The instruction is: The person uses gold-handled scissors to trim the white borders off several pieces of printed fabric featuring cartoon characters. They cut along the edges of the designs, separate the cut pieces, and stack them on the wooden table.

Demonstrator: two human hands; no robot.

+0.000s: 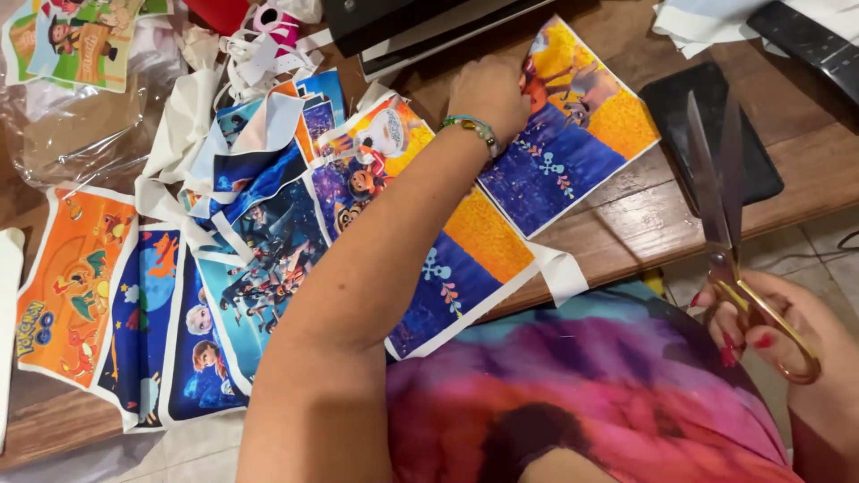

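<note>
At the far edge of the tabletop (644,224), I see my left hand (488,94) pressed down on a printed sheet (573,134), its fingers (519,98) curled over the sheet's upper left corner and pinching it there. That sheet is a slanted rectangle with a white border: bright orange-yellow with cartoon figures across its upper half, deep blue-purple with small pale skull and flower marks below. It lies flat on the wood, just beside a black flat pad (716,134). A beaded bracelet (472,128) circles the wrist.

My right hand (778,326) sits off the tabletop's near edge, above a tie-dyed garment (582,385), with fingers threaded through the gold handles of a pair of scissors (720,206). Their silver blades point up and away, nearly closed, and touch nothing.

Under my left forearm lies a second print (465,259) in the same orange and blue. Further left, more cartoon prints overlap in a row, ending with an orange print (76,277). White paper trimmings (183,125) pile up behind them, near a clear plastic bag (80,134).
</note>
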